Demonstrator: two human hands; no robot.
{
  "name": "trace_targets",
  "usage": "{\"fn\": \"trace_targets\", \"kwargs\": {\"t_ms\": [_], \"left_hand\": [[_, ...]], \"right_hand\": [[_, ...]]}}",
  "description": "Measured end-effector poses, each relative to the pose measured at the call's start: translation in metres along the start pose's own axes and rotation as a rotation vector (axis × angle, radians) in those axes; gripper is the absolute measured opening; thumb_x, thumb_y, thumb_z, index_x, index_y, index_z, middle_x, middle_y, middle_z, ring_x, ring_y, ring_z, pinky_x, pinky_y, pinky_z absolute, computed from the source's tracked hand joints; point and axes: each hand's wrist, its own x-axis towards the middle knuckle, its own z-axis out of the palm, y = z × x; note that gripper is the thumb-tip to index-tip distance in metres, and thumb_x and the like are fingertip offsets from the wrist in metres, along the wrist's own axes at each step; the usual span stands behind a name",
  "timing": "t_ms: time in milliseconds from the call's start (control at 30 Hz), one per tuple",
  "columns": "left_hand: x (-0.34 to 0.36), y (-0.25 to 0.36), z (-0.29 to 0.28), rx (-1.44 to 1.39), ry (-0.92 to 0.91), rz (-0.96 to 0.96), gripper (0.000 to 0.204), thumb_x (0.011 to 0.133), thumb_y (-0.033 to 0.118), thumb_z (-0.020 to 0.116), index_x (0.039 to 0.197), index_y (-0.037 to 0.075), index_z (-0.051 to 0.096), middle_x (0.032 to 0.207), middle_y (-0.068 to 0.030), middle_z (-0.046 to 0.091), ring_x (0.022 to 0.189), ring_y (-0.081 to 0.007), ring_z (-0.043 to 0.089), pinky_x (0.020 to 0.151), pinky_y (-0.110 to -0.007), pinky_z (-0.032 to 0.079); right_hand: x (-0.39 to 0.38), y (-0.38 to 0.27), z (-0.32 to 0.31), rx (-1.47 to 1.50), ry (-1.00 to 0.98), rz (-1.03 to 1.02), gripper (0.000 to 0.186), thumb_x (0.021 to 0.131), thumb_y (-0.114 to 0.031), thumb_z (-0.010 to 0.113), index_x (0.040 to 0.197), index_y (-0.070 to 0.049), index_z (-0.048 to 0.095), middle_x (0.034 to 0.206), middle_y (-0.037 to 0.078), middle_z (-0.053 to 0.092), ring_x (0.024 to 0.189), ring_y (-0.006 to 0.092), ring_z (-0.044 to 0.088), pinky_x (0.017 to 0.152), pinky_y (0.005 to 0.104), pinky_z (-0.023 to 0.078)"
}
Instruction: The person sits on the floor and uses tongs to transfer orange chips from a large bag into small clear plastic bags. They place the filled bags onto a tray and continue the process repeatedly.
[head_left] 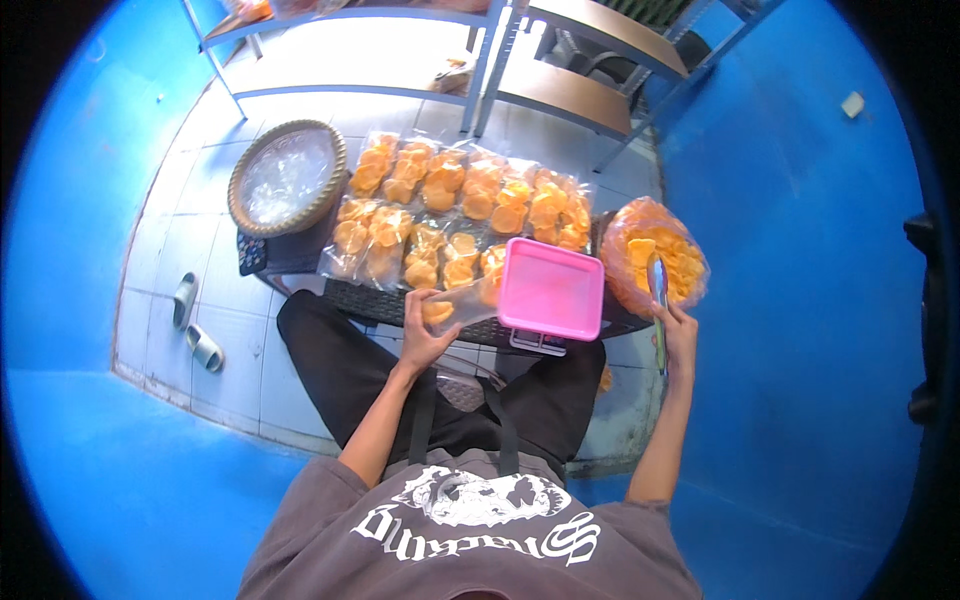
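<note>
My left hand (pixel 428 338) grips a clear plastic bag (pixel 470 306) with a few orange chips at its bottom. The bag's other end reaches toward a pink tray (pixel 552 290), which sits on a small scale (pixel 538 343) at the table's near edge. In my right hand (pixel 677 345) is a pair of metal tongs (pixel 658 290), their tips over a large plastic sack of orange chips (pixel 683 265) on the right. Filled clear bags of chips (pixel 440 185) lie in two rows across the table.
A round woven basket (pixel 337 170) holding clear plastic bags stands at the table's left, above a dark patterned item (pixel 251 254). Metal shelves (pixel 480 70) rise beyond the table. Slippers (pixel 205 347) lie on the tiled floor at left. Blue walls (pixel 800 300) flank me.
</note>
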Motion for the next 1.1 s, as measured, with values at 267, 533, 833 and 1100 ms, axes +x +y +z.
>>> {"fn": "trace_targets", "kwargs": {"t_ms": [267,533,833,1100], "left_hand": [[0.003,-0.004,0.002,0.084,0.049,0.078,0.069,0.068,0.012,0.089,0.126,0.004,0.052,0.122,-0.0141,0.051,0.120,-0.0316,0.052,0.106,-0.040,0.043],[0.001,0.002,-0.003,0.085,0.003,0.085,0.075,0.073,0.014,0.090,0.134,0.004,0.046,0.130,-0.0138,0.047,0.122,-0.0280,0.052,0.108,-0.039,0.044],[0.001,-0.015,0.000,-0.944,-0.124,-0.406,0.090,0.086,0.003,0.079,0.157,0.008,0.022,0.152,-0.0180,0.036,0.132,-0.0251,0.054,0.106,-0.037,0.052],[0.000,-0.016,-0.007,-1.063,-0.308,-0.506,0.065,0.092,-0.001,0.073,0.149,0.000,0.041,0.136,-0.0139,0.059,0.125,-0.0210,0.062,0.104,-0.035,0.055]], "right_hand": [[-0.122,-0.065,0.072,-0.014,-0.424,-0.031,0.040,0.089,-0.016,0.080,0.127,-0.006,0.073,0.069,-0.007,0.054,0.057,0.0039,0.050,0.050,0.0241,0.043],[-0.153,-0.078,0.116,-0.471,-0.253,-0.428,0.047,0.084,-0.018,0.081,0.128,-0.006,0.070,0.072,0.012,0.064,0.062,0.0244,0.063,0.061,0.0387,0.048],[-0.144,-0.068,0.121,-0.620,-0.333,-0.487,0.046,0.084,-0.022,0.079,0.126,-0.006,0.070,0.075,0.015,0.068,0.068,0.0328,0.068,0.065,0.0437,0.051],[-0.142,-0.075,0.109,-0.491,-0.528,-0.317,0.045,0.083,-0.027,0.081,0.122,-0.005,0.073,0.067,0.011,0.063,0.059,0.0139,0.057,0.062,0.0343,0.049]]}}
